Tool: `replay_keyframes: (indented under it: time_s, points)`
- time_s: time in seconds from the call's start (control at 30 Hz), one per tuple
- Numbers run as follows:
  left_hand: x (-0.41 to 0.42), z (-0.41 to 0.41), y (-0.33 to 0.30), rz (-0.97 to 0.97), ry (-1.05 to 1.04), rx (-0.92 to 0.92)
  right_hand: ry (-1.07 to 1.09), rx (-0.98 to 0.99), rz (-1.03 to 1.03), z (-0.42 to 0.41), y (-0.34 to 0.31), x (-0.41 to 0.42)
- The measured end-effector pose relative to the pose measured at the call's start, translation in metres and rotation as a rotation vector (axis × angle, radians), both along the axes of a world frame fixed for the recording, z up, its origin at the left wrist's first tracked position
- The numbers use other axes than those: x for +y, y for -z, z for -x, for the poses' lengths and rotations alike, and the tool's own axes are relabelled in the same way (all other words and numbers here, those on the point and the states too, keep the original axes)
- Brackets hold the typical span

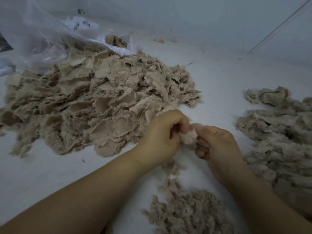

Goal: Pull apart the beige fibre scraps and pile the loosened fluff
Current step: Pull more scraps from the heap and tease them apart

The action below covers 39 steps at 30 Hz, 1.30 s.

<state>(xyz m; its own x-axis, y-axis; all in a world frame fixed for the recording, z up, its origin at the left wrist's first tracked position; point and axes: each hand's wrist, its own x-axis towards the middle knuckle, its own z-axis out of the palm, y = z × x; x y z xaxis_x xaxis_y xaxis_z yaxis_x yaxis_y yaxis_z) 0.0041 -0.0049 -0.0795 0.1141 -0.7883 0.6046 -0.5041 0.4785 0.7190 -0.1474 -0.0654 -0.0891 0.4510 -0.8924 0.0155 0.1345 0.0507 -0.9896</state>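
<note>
A big heap of beige fibre scraps [99, 102] covers the left and middle of the white surface. My left hand [162, 137] and my right hand [217, 146] meet just in front of the heap's near right edge. Between them is one small pale scrap [189, 136], pinched by the curled fingers of both hands. A low pile of loosened fluff [187, 211] lies on the surface under my forearms. A larger mound of shredded fibre [278, 139] spreads along the right side.
A crumpled clear plastic bag [42, 34] lies at the back left, with a few scraps [116, 41] in its mouth. The white surface [219, 85] runs back to a grey wall. A small yellow bit [161, 41] lies near the back.
</note>
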Motion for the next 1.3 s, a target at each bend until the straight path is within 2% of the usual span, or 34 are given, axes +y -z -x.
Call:
replay_keyframes:
  time_s: [0.13,0.17,0.2,0.27,0.37,0.43,0.5,0.57,0.63,0.73,0.8,0.93,1.1,1.3]
  points:
    - [0.000,-0.002,-0.004,-0.180,-0.121,0.484,0.047,-0.018,-0.001,0.001,0.001,0.001]
    - [0.000,-0.001,-0.005,-0.242,-0.103,0.540,0.039,-0.013,0.013,0.001,0.001,0.002]
    - [0.001,0.000,-0.005,-0.303,-0.063,0.526,0.027,-0.005,0.024,0.000,0.001,0.003]
    - [0.002,0.001,0.000,-0.377,0.000,0.386,0.000,-0.001,0.032,0.000,0.001,0.005]
    - [0.002,0.007,0.000,-0.248,0.034,0.396,0.032,-0.007,0.021,0.000,0.001,0.004]
    - [-0.001,0.003,-0.003,-0.120,-0.080,0.373,0.108,-0.006,-0.008,0.000,0.000,0.002]
    - [-0.007,-0.008,-0.006,-0.035,-0.263,0.126,0.175,-0.022,-0.039,0.000,0.000,0.000]
    - [-0.013,-0.021,-0.005,-0.067,-0.379,-0.372,0.205,-0.027,-0.039,0.000,0.000,0.002]
    - [-0.018,-0.022,-0.001,-0.127,-0.369,-0.806,0.224,-0.007,0.000,0.000,0.001,0.004]
    - [-0.021,-0.006,0.012,-0.012,-0.177,-1.125,0.276,-0.014,0.003,0.002,0.001,0.006]
    - [-0.027,-0.004,0.019,0.012,-0.109,-1.226,0.316,-0.034,-0.042,0.004,-0.001,0.005]
    - [-0.057,-0.046,0.017,-0.035,-0.165,-1.207,0.345,-0.056,-0.095,0.006,-0.002,0.004]
    - [-0.083,-0.071,0.010,-0.138,-0.223,-1.378,0.366,-0.072,-0.128,0.007,-0.004,0.003]
    - [-0.071,-0.033,0.007,0.102,-0.307,-1.376,0.471,-0.208,-0.231,0.011,-0.013,-0.003]
